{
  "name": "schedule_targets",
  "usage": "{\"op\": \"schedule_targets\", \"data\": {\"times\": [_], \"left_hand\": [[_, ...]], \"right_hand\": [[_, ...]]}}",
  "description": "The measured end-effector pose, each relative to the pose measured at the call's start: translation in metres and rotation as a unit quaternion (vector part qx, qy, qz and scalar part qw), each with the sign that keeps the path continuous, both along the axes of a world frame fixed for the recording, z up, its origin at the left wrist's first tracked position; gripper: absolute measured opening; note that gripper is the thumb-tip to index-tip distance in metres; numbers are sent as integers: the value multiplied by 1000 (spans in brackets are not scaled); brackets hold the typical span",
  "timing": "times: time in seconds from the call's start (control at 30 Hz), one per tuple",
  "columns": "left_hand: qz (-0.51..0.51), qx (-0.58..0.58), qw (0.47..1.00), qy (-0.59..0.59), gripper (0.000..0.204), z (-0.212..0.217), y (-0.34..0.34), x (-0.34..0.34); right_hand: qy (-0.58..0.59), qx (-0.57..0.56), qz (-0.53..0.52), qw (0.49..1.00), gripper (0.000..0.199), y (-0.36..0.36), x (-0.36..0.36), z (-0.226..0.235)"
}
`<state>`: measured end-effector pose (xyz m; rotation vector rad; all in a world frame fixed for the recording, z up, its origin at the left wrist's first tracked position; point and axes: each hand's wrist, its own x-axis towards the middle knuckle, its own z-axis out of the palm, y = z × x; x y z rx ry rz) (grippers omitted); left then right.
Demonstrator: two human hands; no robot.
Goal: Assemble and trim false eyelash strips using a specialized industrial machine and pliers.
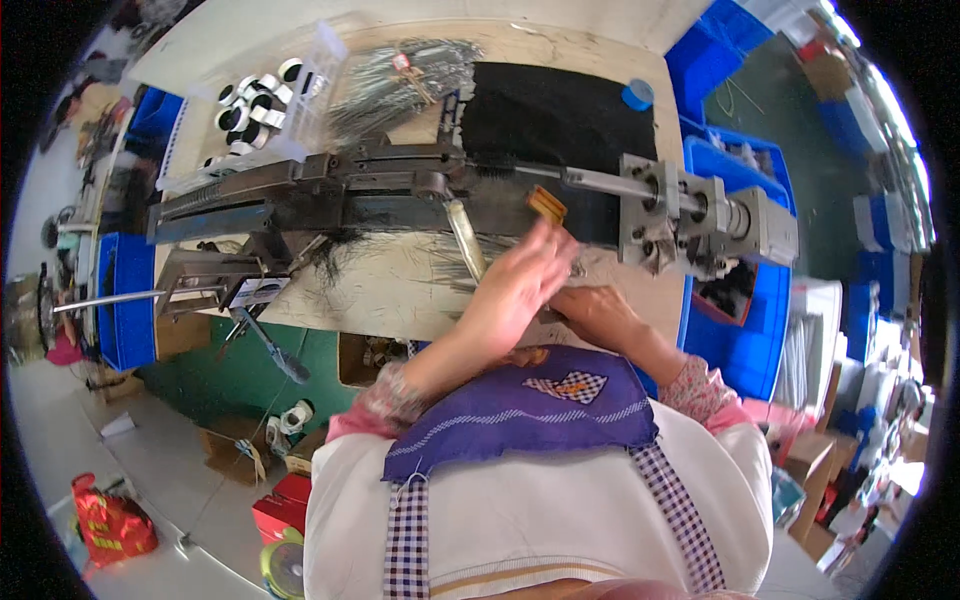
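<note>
My left hand (522,285) reaches over the bench, with a small orange-yellow ridged piece (547,205) at its fingertips, gripped as far as I can see. Beside it, lower and to the right, my right hand (602,317) is closed with bent fingers near the table's front edge; what it holds, if anything, is hidden. Just beyond both hands runs a long dark metal bench machine (390,180) with a spindle head (690,215) at its right end. A pale lever handle (465,240) slants down left of my left hand. Thin metal wires (440,258) lie beside that handle.
Behind the machine are a clear bin (318,85) of black-and-white rolls, a bundle of metal wires (400,85), a black mat (560,110) and a blue tape roll (637,95). Loose black bristles (335,255) lie at left. Blue crates (740,350) stand at right.
</note>
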<state>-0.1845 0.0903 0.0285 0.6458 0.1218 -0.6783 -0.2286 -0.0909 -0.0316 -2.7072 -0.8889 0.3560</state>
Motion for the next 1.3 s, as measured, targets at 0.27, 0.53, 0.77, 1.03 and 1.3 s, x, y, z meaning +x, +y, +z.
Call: {"op": "schedule_targets", "data": {"times": [0.27, 0.53, 0.77, 1.03, 1.3], "left_hand": [[211, 876, 192, -388, 78, -7, 180, -44], [194, 942, 274, 11, 82, -38, 363, -90], [272, 861, 315, -294, 61, -29, 208, -49], [-151, 414, 787, -431, 24, 65, 66, -21], [62, 353, 898, -256, 27, -10, 58, -4]], "right_hand": [[120, 243, -60, 961, 21, -10, 9, 14], [104, 335, -156, 924, 24, -18, 11, 42], [14, 419, -327, 847, 6, -42, 13, 95], [-114, 395, -13, 911, 14, 33, 52, 158], [-214, 217, -85, 949, 20, 5, 104, 129]]}}
